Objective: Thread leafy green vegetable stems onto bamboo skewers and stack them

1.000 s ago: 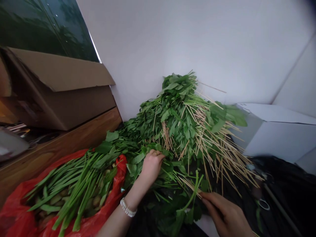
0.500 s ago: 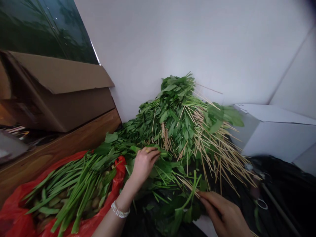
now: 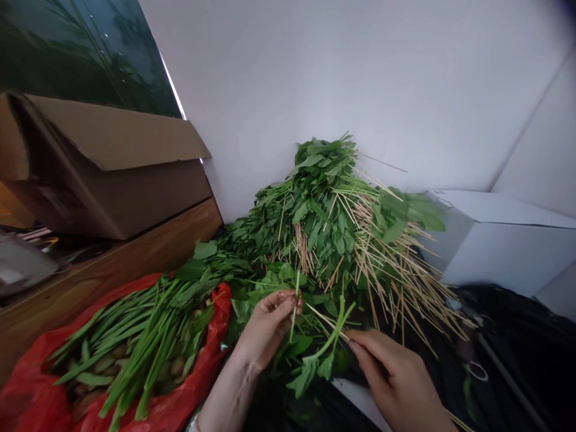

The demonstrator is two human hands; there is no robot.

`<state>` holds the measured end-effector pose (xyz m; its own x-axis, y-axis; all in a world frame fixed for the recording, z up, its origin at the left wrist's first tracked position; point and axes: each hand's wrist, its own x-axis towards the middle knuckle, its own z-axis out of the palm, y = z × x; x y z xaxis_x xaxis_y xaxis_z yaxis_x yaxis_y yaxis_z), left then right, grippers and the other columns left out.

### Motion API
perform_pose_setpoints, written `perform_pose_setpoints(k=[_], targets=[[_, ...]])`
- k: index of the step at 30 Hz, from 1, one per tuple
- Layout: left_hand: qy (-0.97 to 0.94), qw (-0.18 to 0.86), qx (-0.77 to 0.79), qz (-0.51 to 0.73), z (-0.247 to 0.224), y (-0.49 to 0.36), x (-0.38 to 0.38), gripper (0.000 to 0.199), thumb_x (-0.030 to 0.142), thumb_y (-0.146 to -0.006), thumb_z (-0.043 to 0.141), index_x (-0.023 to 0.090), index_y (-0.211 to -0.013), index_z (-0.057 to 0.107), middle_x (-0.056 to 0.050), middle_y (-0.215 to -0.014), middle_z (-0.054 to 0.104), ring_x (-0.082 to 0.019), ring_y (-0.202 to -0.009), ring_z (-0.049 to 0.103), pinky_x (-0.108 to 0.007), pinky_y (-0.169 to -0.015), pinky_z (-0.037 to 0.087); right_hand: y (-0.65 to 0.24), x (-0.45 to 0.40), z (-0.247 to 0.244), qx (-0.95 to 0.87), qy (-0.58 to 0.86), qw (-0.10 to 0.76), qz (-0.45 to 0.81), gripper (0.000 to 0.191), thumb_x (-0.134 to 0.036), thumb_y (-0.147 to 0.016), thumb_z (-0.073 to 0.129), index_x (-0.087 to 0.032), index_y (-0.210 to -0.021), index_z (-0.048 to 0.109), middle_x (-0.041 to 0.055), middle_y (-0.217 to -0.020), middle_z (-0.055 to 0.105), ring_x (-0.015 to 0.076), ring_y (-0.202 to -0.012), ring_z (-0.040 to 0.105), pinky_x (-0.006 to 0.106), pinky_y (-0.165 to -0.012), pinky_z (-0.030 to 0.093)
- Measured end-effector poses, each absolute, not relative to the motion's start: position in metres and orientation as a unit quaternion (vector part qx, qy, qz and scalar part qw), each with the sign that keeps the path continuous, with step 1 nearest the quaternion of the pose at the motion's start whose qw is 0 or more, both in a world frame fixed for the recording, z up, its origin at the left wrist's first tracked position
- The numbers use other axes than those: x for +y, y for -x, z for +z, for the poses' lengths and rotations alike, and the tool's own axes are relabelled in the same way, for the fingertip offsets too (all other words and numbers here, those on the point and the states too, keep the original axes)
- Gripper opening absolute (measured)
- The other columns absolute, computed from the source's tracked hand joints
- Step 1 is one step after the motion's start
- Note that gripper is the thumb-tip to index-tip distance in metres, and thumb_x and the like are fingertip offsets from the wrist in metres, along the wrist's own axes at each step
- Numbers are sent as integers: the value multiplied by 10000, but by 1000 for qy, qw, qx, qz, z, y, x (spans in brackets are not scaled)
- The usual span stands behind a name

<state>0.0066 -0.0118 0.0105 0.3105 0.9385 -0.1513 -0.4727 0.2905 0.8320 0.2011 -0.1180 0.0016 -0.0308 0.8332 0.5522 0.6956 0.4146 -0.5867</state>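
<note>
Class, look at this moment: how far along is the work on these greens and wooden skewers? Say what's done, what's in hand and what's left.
Done: a heap of leafy greens with wooden skewers poking out leans against the white wall. In hand: the left hand pinches a green stem; the right hand holds a skewer. Left: long green stalks lie in the red plastic bag.

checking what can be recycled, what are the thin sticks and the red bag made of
The thin sticks look like bare bamboo or wood, pale, matte and unpainted; the look leaves which one open. The red bag looks like thin glossy plastic film, judging by its creases and sheen.
</note>
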Motion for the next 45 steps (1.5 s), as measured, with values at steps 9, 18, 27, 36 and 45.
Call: perform_pose_setpoints(k=[9,18,27,36,45], targets=[[-317,754,320,478,11,-11,-22,265,190,-563,874,136,-782,735,4,-728,689,-64,-643,624,-149,-647,508,-196,-115,-3,-725,531,430,83,235,-190,-947,405,-235,-1011,627,27,-854,687,142,-757,678,223,-693,536],[-320,750,336,472,8,-10,-23,268,213,-552,880,137,-764,735,-9,-742,693,-73,-657,625,-160,-681,505,-197,-117,-8,-732,531,419,85,261,-199,-958,378,-224,-1047,622,46,-856,679,149,-751,672,235,-671,528],[-377,715,347,475,-1,-11,-28,254,277,-583,861,144,-763,742,-21,-743,692,-85,-661,597,-168,-670,474,-195,-117,-13,-737,537,402,83,278,-190,-954,374,-238,-1074,619,30,-837,671,152,-733,674,242,-663,524],[-419,697,349,466,-23,-15,-34,221,347,-677,796,153,-751,722,-45,-783,685,-117,-709,594,-195,-713,458,-195,-117,-24,-738,547,383,95,266,-192,-952,368,-242,-1041,613,31,-859,676,159,-760,673,258,-688,527],[-500,668,382,397,-33,-25,-54,325,461,-700,743,137,-719,737,-32,-668,655,-127,-619,548,-222,-634,426,-190,-115,-24,-743,542,385,70,266,-226,-953,367,-217,-866,618,37,-749,673,164,-688,672,250,-637,543]])
